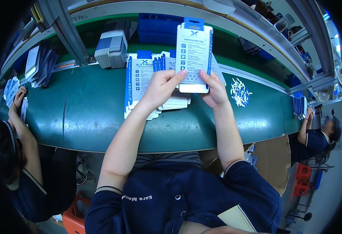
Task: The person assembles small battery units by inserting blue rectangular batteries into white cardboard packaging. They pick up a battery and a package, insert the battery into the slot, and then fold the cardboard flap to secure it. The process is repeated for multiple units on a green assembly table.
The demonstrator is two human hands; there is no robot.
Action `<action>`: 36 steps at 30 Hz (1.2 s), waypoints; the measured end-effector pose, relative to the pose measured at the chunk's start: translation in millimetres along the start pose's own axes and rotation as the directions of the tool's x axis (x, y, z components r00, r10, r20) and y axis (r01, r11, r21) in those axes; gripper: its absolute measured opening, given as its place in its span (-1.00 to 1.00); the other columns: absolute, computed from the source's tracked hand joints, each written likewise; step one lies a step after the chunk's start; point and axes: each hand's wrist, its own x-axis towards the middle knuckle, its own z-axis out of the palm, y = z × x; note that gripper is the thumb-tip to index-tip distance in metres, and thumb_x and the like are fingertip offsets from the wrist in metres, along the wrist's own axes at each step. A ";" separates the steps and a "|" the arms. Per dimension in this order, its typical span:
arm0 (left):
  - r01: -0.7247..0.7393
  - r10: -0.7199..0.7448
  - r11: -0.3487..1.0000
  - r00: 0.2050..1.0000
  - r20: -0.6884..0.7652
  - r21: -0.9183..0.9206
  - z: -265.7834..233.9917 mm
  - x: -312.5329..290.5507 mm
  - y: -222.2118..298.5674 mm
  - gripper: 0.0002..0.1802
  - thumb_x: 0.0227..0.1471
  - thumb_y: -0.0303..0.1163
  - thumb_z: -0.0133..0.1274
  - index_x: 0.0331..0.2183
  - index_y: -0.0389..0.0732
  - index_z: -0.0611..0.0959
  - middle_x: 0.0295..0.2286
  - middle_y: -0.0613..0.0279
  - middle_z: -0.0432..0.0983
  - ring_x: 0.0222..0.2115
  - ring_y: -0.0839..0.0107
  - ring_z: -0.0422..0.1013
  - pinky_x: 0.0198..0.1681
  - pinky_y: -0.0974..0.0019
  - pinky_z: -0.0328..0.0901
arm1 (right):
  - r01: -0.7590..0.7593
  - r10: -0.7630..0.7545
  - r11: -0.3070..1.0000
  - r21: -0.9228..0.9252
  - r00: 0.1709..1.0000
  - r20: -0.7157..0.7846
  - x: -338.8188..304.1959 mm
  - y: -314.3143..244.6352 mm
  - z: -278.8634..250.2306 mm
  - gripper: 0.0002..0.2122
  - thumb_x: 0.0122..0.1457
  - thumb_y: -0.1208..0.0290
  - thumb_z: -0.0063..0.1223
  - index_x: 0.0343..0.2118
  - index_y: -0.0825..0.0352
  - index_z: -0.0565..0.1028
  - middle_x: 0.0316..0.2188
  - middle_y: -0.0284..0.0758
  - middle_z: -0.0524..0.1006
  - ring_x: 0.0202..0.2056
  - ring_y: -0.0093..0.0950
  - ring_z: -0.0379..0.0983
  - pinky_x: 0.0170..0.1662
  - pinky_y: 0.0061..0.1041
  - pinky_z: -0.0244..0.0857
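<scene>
Between my two hands I hold up a flat white and blue battery box (194,50) with a blue hanging tab at its top. My left hand (164,86) grips its lower left edge, thumb on the printed front. On its lower right side, my right hand (215,89) has its thumb pressed to the front and fingers behind. Under and beyond my hands, several similar white and blue boxes (140,80) lie on the green table. Some of them show white edges (175,103) below my left hand. The held box hides part of this pile.
A banded-looking stack of flat boxes (112,46) and a blue bin (161,29) stand at the back. Small white and blue pieces (240,92) lie in a heap at right. Co-workers sit at both sides. A cardboard carton (274,162) stands below the table's right front edge.
</scene>
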 end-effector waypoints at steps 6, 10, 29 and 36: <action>-0.040 0.040 0.999 0.998 0.039 -0.022 6.2 -3.0 -0.2 -0.51 0.18 -0.16 -0.01 -0.63 -0.35 0.54 -0.71 0.43 0.33 -0.63 0.69 0.15 -0.61 0.46 0.10 | 0.080 -0.090 0.989 -0.126 0.993 -0.078 2.5 0.3 -5.6 -0.74 0.23 0.38 -0.02 -0.08 0.39 0.44 -0.16 -0.27 0.53 -0.15 -0.52 0.47 -0.05 -0.49 0.35; 0.031 -0.067 0.986 0.972 0.224 0.164 1.7 -5.3 -0.1 -0.58 0.20 -0.20 -0.04 -0.50 -0.36 0.61 -0.56 0.32 0.50 -0.53 0.65 0.33 -0.46 0.50 0.25 | 0.225 -0.235 0.972 -0.069 0.951 -0.202 6.2 -3.5 -3.4 -0.75 0.24 0.34 -0.02 -0.10 0.39 0.44 -0.19 -0.27 0.54 -0.19 -0.52 0.49 -0.10 -0.53 0.37; -0.167 0.189 0.973 0.973 -0.135 0.158 -0.8 2.3 -1.9 -0.64 0.15 -0.24 0.03 -0.52 -0.35 0.49 -0.59 0.29 0.38 -0.56 0.61 0.23 -0.50 0.44 0.13 | 0.076 -0.087 0.984 -0.159 0.994 -0.065 2.7 5.2 1.7 -0.77 0.24 0.36 -0.01 -0.19 0.43 0.50 -0.26 -0.27 0.57 -0.25 -0.57 0.49 -0.13 -0.59 0.33; -0.250 0.264 0.964 0.905 -0.333 0.086 14.9 3.8 -2.5 -0.69 0.16 -0.30 0.00 -0.14 -0.31 0.44 -0.45 0.18 0.53 -0.47 0.54 0.41 -0.44 0.45 0.27 | 0.082 -0.103 0.976 -0.201 0.990 -0.096 2.3 13.0 17.3 -0.74 0.24 0.32 -0.01 -0.18 0.45 0.50 -0.28 -0.27 0.57 -0.28 -0.61 0.48 -0.17 -0.63 0.34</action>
